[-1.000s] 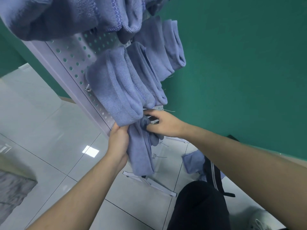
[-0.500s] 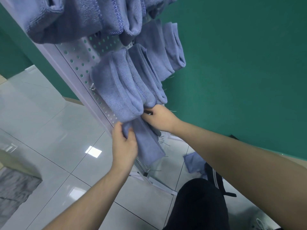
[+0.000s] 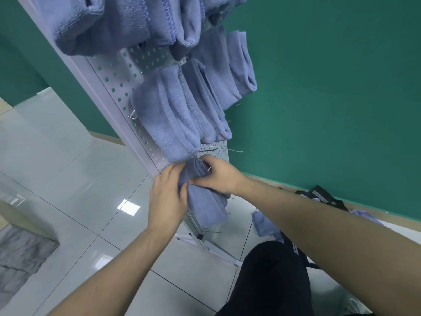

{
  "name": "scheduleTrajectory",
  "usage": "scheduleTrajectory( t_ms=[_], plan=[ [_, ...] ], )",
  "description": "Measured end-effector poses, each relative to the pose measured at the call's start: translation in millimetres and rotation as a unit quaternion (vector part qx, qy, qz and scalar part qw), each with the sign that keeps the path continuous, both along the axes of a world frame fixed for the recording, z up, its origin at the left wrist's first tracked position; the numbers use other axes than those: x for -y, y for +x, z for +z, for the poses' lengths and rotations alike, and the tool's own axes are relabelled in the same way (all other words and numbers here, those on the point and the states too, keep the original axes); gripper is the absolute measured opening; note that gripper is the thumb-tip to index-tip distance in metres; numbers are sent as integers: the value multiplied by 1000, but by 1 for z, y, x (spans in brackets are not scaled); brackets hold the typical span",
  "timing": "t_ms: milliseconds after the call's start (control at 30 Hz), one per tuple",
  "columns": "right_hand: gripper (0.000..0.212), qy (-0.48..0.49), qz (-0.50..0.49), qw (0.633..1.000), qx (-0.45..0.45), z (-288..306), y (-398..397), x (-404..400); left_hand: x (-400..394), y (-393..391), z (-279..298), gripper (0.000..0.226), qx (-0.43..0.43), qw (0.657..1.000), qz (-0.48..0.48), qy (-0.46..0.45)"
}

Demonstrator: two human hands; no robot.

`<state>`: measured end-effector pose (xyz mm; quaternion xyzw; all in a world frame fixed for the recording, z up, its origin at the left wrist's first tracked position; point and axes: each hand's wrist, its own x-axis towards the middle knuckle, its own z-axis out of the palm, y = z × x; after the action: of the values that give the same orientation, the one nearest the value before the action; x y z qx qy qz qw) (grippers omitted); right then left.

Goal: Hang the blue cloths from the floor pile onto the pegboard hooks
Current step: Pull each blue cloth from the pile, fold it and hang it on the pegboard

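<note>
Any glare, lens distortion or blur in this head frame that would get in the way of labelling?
Head view: a bright ceiling-light reflection glares on the glossy floor tiles; wide-angle distortion tilts the pegboard; the top cloths look soft; both hands and the held cloth are reasonably sharp.

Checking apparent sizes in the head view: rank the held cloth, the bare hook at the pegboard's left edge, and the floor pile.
1. Held cloth
2. Floor pile, partly hidden, so unsure
3. Bare hook
</note>
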<state>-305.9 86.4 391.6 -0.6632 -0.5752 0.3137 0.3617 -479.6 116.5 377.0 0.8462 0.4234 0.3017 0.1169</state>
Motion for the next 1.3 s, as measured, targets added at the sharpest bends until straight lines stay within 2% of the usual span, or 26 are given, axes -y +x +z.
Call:
scheduleTrajectory(
  t_ms=[100,200,300,400,533,767,1067,1300],
  plan=[
    [36,-3,-28,1000,-2,-8,-2,3,4,-4,1,53,11,999,-27,-24],
    [38,-8,-17,1000,12,-12,0,10,9,-6,5,56,18,999,-12,-49],
    [37,-35,0,999,-14,-16,10,25,24,-5,10,47,9,999,0,-43],
    [44,-58,-28,998,-12,-25,31,49,41,8,14,40,-17,998,-54,-25],
    [40,-72,-72,995,-13,-32,70,86,55,48,19,33,-43,990,-117,-62],
    [32,-93,-180,979,-28,-48,152,170,70,148,1,31,-142,965,-204,-81],
    [14,-162,-328,931,-8,-115,250,249,80,268,-86,36,-218,918,-259,-207],
    [22,-256,-306,917,27,-210,296,247,69,332,-192,30,-261,881,-253,-304]
  ],
)
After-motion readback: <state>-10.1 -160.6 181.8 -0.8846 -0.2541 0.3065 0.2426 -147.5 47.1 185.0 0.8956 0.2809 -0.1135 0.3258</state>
